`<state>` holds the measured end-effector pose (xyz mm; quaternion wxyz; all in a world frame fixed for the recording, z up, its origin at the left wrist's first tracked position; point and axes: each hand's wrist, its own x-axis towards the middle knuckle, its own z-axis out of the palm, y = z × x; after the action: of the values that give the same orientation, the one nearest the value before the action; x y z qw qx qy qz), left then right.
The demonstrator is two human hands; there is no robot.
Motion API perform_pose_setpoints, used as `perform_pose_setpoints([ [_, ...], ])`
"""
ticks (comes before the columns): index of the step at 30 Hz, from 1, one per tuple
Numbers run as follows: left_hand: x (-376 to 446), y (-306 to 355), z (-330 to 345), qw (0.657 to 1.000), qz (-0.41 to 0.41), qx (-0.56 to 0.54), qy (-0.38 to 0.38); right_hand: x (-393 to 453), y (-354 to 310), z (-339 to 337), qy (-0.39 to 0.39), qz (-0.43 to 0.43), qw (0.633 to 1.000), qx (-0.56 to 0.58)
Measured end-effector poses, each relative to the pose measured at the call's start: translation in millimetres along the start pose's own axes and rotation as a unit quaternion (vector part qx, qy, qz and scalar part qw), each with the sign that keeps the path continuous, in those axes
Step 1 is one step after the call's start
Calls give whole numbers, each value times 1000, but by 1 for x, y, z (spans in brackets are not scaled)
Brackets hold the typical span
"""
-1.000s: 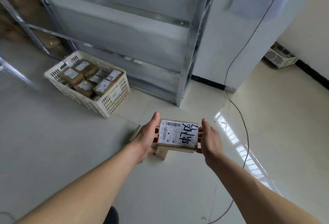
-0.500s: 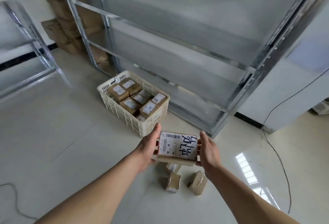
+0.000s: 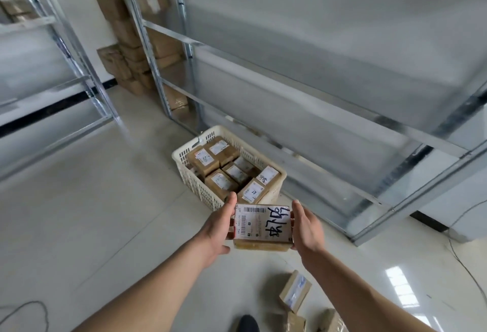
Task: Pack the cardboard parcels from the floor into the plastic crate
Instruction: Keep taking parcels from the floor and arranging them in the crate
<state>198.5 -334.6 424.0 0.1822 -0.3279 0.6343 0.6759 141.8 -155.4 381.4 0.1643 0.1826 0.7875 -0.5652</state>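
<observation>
One head-worn camera is looking forward and steeply down. It is sitting close above the hands, taking in the floor (image 3: 79, 213) and shelving (image 3: 316, 110) widely.

We see bare floor (image 3: 92, 213) open to the left of the plastic crate (image 3: 196, 189), whose top is nearly filled with parcels (image 3: 220, 182). Metal shelving (image 3: 316, 131) crowds just behind it, and loose parcels on the floor (image 3: 295, 291) lie below our arms.
</observation>
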Motion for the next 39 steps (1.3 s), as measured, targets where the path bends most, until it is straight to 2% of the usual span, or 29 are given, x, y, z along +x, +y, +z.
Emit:
perform_pose_setpoints([
  [12,121,96,-97,1000,-16,-15,-4,107,-95,115,-18,25,1000,6],
  [18,189,142,-157,997,-14,5,-79,144,-133,182,29,48,998,24],
  [23,243,173,-199,995,-10,22,-101,160,-152,231,56,66,994,62],
  [28,280,200,-209,987,-27,69,-142,179,-162,246,83,93,989,77],
  [39,364,233,-184,977,-61,129,-157,270,-145,259,101,138,979,110],
])
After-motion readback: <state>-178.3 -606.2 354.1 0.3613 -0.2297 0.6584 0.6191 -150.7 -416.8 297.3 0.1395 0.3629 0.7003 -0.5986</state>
